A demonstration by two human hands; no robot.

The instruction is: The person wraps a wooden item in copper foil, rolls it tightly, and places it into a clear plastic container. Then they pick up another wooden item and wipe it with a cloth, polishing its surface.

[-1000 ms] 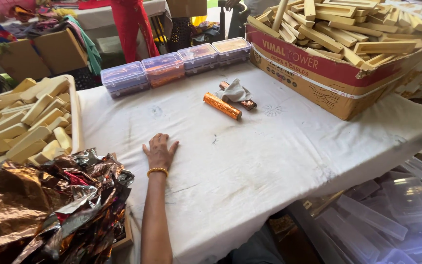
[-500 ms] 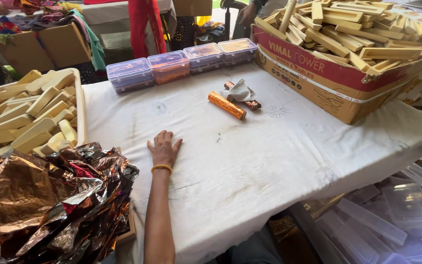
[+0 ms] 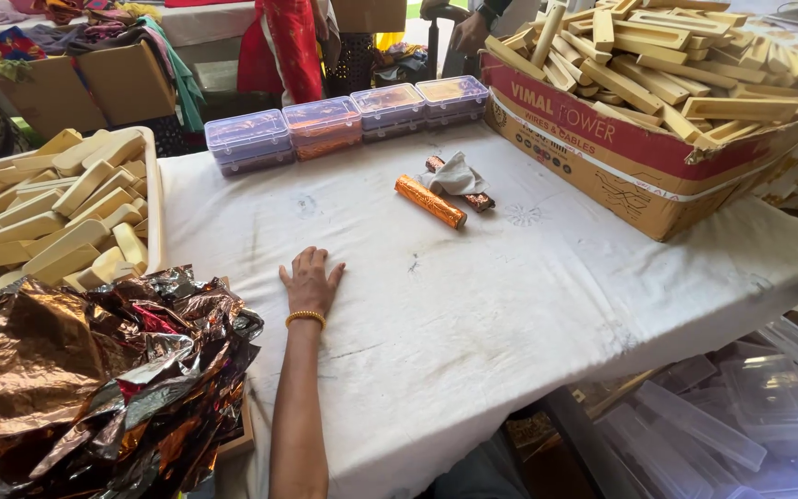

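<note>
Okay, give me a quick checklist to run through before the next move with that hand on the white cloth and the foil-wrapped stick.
1. Left hand empty and flat on the white cloth: ok.
2. Right hand visible: not ok, it is out of view.
3. Orange foil-wrapped stick lying free on the cloth, apart from the hand: ok.
4. Bare cloth between hand and stick: ok.
5. Crumpled foil sheets at hand, just left of the arm: ok.
6. Unwrapped sticks available in the tray on the left and the cardboard box on the right: ok.
</note>
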